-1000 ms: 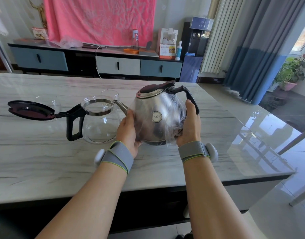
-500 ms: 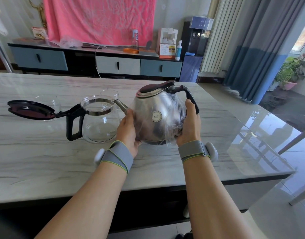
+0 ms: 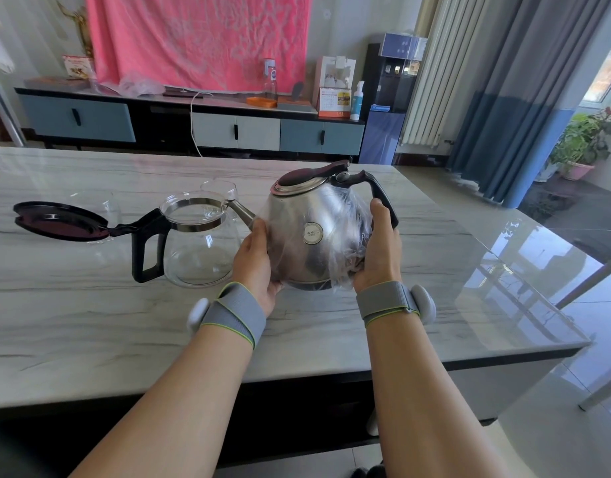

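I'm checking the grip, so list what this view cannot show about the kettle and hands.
Head view: fingers of the left hand and right hand are hidden behind the plastic-wrapped round steel kettle.
Head view: kettle's underside, hidden by its own body and the palms.
Head view: print on its round white sticker, too small to read.

Next to nothing has changed. My left hand (image 3: pixel 259 260) and right hand (image 3: pixel 380 253) have the same grip on the kettle (image 3: pixel 297 208) as a second ago; its spout (image 3: pixel 243 213) at nine o'clock has not turned or shifted.
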A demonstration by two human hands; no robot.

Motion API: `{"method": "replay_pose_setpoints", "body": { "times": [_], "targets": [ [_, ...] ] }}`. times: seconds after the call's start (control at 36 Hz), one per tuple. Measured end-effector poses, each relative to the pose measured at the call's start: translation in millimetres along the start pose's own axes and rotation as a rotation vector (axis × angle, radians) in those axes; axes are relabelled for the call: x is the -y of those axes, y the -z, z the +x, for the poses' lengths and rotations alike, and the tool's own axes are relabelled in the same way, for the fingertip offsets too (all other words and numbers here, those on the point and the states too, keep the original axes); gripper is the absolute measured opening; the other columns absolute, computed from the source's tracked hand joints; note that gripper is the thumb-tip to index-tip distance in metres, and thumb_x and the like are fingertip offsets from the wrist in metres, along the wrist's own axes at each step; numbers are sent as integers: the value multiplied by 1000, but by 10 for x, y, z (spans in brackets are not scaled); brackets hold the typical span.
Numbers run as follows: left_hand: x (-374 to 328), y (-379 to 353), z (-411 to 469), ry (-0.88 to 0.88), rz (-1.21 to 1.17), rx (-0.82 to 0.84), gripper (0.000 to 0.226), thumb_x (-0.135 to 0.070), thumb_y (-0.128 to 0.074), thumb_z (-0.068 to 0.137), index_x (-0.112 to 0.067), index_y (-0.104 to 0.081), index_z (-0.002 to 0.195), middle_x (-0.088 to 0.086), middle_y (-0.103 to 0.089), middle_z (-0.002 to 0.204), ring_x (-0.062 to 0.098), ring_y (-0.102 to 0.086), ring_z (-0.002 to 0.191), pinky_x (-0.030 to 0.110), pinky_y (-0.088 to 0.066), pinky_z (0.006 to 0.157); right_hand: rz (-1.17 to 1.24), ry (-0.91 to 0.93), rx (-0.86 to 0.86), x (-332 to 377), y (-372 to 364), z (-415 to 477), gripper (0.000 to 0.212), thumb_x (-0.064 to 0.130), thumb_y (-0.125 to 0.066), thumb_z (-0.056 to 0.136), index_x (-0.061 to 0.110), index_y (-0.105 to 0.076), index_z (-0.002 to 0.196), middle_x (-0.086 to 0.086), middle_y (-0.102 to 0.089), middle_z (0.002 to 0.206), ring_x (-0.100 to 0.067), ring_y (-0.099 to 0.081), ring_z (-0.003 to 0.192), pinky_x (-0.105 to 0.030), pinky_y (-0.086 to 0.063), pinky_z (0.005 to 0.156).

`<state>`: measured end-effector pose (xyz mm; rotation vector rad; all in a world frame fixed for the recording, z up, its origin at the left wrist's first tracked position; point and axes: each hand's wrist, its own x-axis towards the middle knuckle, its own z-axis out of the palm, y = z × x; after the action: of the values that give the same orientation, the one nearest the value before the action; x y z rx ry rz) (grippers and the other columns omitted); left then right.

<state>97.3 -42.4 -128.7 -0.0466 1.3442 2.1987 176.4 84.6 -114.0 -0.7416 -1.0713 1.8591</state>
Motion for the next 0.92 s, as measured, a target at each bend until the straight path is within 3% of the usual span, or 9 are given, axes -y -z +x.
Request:
{"method": "replay_pose_setpoints", "body": {
  "times": [0.11, 0.47, 0.67, 0.92],
  "targets": [
    [4, 4, 5, -3, -3, -3, 40, -58, -48, 100, -31, -62, 126, -4, -69, 120, 20, -66, 107, 50, -56, 90, -1, 1, 2, 10, 1, -14, 80, 66, -75, 55, 28, -70, 124, -1, -74, 126, -27, -69, 120, -56, -54, 109],
    [0, 3, -8, 1, -18, -7, 39, -58, -49, 99, -31, -63, 124, -4, -69, 119, 22, -66, 109, 54, -55, 93, 6, 13, 3, -5, -1, 8, 79, 66, -76, 57, 26, -72, 125, -2, -75, 126, -28, -69, 121, -57, -53, 109],
    [-8, -3, -31, -6, -22, 1, 36, -55, -48, 101, -30, -62, 122, -5, -70, 113, 19, -68, 101, 46, -58, 83, 20, 26, 11, -15, -11, 9, 65, 62, -76, 61, 21, -74, 112, -15, -72, 130, -36, -69, 122, -62, -53, 107],
    [-13, -15, -50, -5, -25, 5, 33, -55, -48, 101, -31, -62, 120, -5, -70, 113, 17, -68, 99, 44, -58, 81, 18, 23, 14, -6, -3, 2, 74, 64, -76, 59, 22, -73, 120, -9, -75, 126, -31, -70, 120, -60, -54, 108]
  ]
}}
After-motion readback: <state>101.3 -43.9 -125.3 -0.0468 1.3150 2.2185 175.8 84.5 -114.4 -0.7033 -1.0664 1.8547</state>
